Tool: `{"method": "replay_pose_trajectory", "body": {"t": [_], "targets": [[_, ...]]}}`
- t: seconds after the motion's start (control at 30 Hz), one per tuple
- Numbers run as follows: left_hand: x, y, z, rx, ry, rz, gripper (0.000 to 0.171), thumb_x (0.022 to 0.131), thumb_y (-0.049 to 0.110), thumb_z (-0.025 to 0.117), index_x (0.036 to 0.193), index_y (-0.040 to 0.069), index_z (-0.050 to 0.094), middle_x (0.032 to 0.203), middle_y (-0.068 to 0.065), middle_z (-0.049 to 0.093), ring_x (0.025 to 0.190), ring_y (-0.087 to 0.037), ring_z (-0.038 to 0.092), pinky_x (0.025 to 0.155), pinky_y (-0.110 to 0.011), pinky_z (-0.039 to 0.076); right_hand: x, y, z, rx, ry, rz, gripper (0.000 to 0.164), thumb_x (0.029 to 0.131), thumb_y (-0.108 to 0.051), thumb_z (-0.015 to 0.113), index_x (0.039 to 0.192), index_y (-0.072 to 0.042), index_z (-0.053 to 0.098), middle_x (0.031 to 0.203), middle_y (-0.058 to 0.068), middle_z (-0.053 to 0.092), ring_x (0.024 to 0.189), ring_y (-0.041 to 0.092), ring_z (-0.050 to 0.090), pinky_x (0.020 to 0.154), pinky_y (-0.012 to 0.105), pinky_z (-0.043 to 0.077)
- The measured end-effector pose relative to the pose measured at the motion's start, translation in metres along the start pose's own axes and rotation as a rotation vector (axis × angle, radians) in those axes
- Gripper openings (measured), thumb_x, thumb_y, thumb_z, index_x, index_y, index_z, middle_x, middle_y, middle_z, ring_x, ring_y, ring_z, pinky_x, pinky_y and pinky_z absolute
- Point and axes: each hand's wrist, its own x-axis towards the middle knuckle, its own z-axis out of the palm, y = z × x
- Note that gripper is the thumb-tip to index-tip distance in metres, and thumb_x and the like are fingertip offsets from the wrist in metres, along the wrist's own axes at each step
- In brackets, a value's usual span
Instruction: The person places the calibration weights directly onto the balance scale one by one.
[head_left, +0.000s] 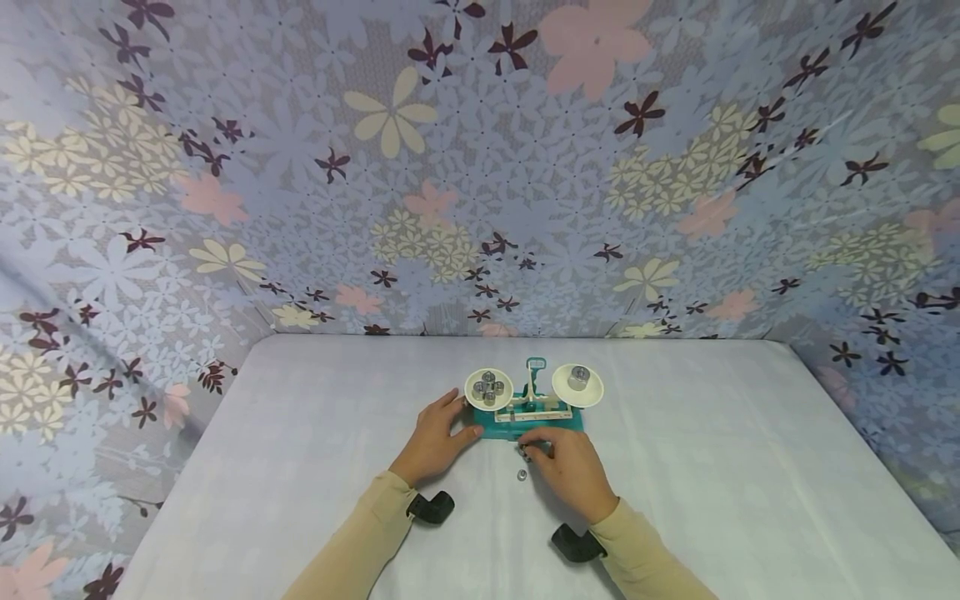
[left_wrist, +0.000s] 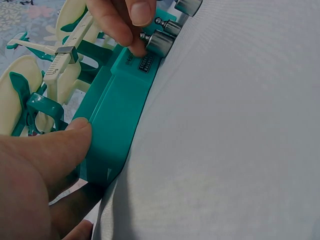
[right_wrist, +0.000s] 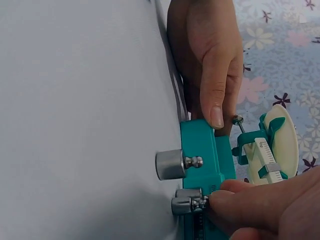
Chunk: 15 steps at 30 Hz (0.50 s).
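Note:
A green balance scale with two cream pans stands on the table. My left hand grips the left end of its base, thumb on the front and fingers behind. At the base's front edge, my right hand pinches the knob of a small metal weight between thumb and fingertip. Another weight is right beside it. A third weight, larger in the right wrist view, stands apart from the fingers. Several metal weights sit in the left pan, and one bigger weight in the right pan.
A pale cloth covers the table. Flower-patterned fabric rises behind it and at both sides. Each wrist carries a black camera mount, one at the left wrist and one at the right.

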Motion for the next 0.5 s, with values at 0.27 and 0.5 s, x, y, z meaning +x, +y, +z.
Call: {"method": "replay_pose_trajectory", "body": {"t": [0.27,0.5], "targets": [[0.0005,0.0005,-0.0001,-0.010,0.001,-0.006,0.061,0.099,0.034,0.065,0.147,0.001,0.049,0.154,-0.024,0.039,0.145,-0.042,0.031,0.118,-0.062,0.023,-0.0015,-0.0016,0.0002,-0.029,0.027,-0.004,0.011,0.084,-0.005,0.080,0.092,-0.012,0.079,0.075,-0.005,0.070,0.047,0.003,0.040,0.044,0.022,0.036],[0.0010,-0.0003,0.0001,-0.004,0.000,-0.013,0.061,0.099,0.036,0.065,0.148,0.002,0.048,0.155,-0.023,0.039,0.146,-0.041,0.030,0.118,-0.062,0.023,-0.0018,-0.0012,0.0014,-0.040,0.036,-0.003,0.007,0.084,-0.006,0.080,0.089,-0.010,0.079,0.074,-0.004,0.071,0.044,0.002,0.036,0.044,0.022,0.032]]}}
